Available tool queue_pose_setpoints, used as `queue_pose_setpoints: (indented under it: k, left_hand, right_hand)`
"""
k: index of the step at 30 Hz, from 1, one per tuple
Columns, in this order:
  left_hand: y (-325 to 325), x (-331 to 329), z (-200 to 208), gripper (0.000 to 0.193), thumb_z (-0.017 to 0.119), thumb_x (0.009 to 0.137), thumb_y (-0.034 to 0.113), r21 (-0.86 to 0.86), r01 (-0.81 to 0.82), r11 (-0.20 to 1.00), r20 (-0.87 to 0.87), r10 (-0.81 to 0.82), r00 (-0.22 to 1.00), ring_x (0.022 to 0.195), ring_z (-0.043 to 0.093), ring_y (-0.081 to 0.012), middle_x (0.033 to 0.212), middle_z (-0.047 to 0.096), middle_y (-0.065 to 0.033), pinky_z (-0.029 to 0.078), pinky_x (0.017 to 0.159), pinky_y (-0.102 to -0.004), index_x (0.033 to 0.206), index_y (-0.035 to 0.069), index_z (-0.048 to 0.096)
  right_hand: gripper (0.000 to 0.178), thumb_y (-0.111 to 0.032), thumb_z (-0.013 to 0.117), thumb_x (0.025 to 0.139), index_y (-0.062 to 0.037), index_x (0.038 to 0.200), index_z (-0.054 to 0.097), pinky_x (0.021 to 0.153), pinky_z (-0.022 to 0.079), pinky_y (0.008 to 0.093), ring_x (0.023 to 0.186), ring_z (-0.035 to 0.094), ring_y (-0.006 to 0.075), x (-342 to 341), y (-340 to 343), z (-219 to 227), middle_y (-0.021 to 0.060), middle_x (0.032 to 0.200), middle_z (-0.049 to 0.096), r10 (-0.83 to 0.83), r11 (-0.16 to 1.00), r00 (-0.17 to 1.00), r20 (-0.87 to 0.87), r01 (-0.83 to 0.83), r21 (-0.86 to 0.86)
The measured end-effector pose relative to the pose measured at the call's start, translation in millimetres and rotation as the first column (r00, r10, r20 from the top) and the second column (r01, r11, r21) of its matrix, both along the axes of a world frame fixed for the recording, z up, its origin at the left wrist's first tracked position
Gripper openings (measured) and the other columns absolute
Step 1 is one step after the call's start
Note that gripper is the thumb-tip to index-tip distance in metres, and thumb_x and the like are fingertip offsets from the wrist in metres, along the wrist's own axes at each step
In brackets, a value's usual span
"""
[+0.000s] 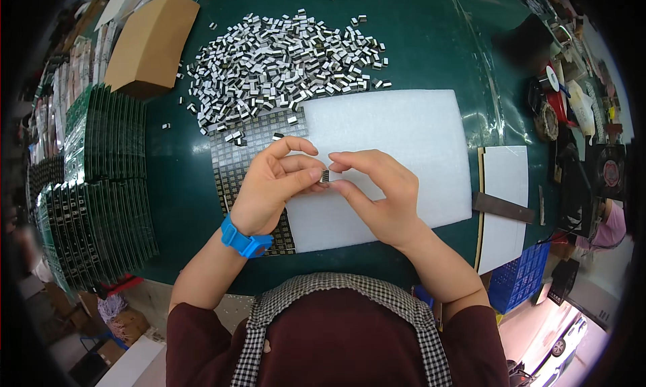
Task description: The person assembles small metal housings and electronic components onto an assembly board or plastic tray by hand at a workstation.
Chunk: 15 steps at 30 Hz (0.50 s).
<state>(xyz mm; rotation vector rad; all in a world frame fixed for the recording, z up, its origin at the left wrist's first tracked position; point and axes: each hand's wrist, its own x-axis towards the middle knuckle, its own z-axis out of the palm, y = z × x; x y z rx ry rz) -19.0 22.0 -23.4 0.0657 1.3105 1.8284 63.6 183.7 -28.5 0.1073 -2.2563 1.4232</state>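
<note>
My left hand (286, 175) is closed, pinching a small electronic component (325, 176) between thumb and fingertips. The piece is dark, with light stripes that look like a row of pins. Close beside it is my right hand (377, 185), its thumb and index finger apart on either side of the piece; whether they touch it is hard to see. Under the left hand lies a panel of small dark circuit boards in a grid (232, 162). A white foam sheet (397, 131) lies under the right hand. A few loose components (237, 138) rest on the panel.
A large heap of small black-and-white components (282, 64) covers the far part of the green table (431, 44). Racked green circuit boards (101, 185) and a cardboard box (151, 44) stand at left. On the right lie a white board (505, 185) and a dark flat bar (503, 207).
</note>
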Motion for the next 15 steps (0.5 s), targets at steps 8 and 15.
queue_pose_setpoints:
  k: [8, 15]
  left_hand:
    - [3.9, 2.1, -0.4, 0.021, 0.062, 0.084, 0.005, -0.006, -0.024, 1.000, 0.007, 0.024, 1.000, 0.079, 0.062, -0.0122, 0.086, 0.065, -0.0065, 0.052, 0.076, -0.0280, 0.102, 0.003, 0.050]
    - [3.1, 1.9, 1.5, 0.021, 0.062, 0.084, 0.005, -0.020, -0.022, 1.000, 0.032, 0.023, 0.999, 0.078, 0.063, -0.0137, 0.086, 0.065, -0.0068, 0.052, 0.075, -0.0281, 0.102, 0.004, 0.050]
  right_hand:
    - [0.036, 0.001, 0.068, 0.068, -0.0082, 0.102, 0.062, 0.066, 0.051, 0.0289, 0.079, 0.064, 0.0201, 1.1, -1.2, 0.3, 0.0056, 0.087, 0.065, -0.014, 1.000, 1.000, 0.001, 0.014, -0.015]
    - [0.036, 0.001, 0.068, 0.069, -0.0085, 0.103, 0.061, 0.065, 0.050, 0.0292, 0.078, 0.063, 0.0199, 1.0, -1.1, 0.9, 0.0054, 0.085, 0.065, -0.016, 1.000, 1.000, 0.007, 0.016, -0.027]
